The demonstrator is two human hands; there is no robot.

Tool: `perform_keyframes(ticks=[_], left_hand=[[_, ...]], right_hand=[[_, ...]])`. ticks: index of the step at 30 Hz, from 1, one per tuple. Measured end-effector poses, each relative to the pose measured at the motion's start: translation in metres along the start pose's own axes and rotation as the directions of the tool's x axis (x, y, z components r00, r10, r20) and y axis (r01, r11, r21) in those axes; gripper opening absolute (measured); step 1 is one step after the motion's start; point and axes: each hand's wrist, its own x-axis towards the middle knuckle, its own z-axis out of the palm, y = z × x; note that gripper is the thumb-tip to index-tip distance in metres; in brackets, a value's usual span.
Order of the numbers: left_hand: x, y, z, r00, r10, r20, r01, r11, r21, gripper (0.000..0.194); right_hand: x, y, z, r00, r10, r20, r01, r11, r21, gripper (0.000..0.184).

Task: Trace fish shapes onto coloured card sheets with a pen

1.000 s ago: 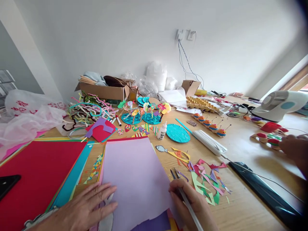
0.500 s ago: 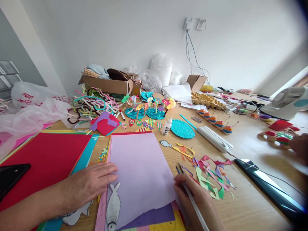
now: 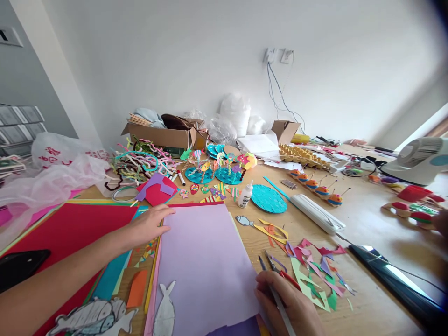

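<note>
A lilac paper sheet (image 3: 203, 261) lies in front of me on a stack of coloured sheets. My left hand (image 3: 149, 225) reaches out to its far left corner, fingers stretched and resting on the sheet's edge. My right hand (image 3: 289, 305) is closed round a thin white pen or pencil (image 3: 280, 305) at the sheet's right edge, next to small scissors (image 3: 271, 263). Grey paper fish cut-outs (image 3: 164, 312) lie at the near edge, one partly under the lilac sheet.
Red paper (image 3: 70, 228) and a black phone (image 3: 19, 268) lie at left. Coloured paper scraps (image 3: 311, 266) are at right, with a glue bottle (image 3: 245, 195), teal discs (image 3: 268, 198), pipe cleaners (image 3: 140, 161), cardboard boxes (image 3: 164, 133), a fan (image 3: 420, 158). Another person's hand (image 3: 441, 223) is at far right.
My left hand has slid from the near left edge of the lilac sheet up to its far left corner. The view rose slightly. My right hand stays put with the pen.
</note>
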Motion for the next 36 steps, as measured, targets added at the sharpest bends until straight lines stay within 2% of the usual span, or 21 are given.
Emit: perform_keyframes(ticks=[5,8,15,22,31,36], left_hand=[[0.030,0.000,0.001,0.992,-0.046,0.114,0.033,0.994,0.108,0.028],[0.037,0.000,-0.001,0.981,-0.076,0.179,0.048,0.986,0.157,0.022],[0.049,-0.006,-0.007,0.954,-0.107,0.279,0.047,0.976,0.214,0.027],[0.053,-0.008,-0.006,0.948,-0.122,0.295,0.066,0.979,0.193,0.028],[0.057,-0.012,-0.002,0.939,-0.109,0.326,0.098,0.994,0.050,0.027],[0.061,-0.014,-0.003,0.951,-0.121,0.285,0.121,0.992,0.016,0.028]], right_hand=[[-0.001,0.006,0.007,0.998,-0.051,-0.025,0.050,0.998,-0.030,0.010],[-0.002,0.007,0.011,0.998,-0.047,-0.044,0.046,0.999,-0.016,0.011],[-0.004,0.003,0.016,0.999,-0.024,-0.040,0.025,1.000,0.018,0.014],[-0.004,0.000,0.014,1.000,-0.001,-0.027,0.003,0.999,0.054,0.015],[-0.004,-0.005,0.015,0.996,-0.041,-0.083,0.047,0.996,0.079,0.018],[-0.003,-0.001,0.011,0.996,-0.065,-0.065,0.068,0.997,0.038,0.014]])
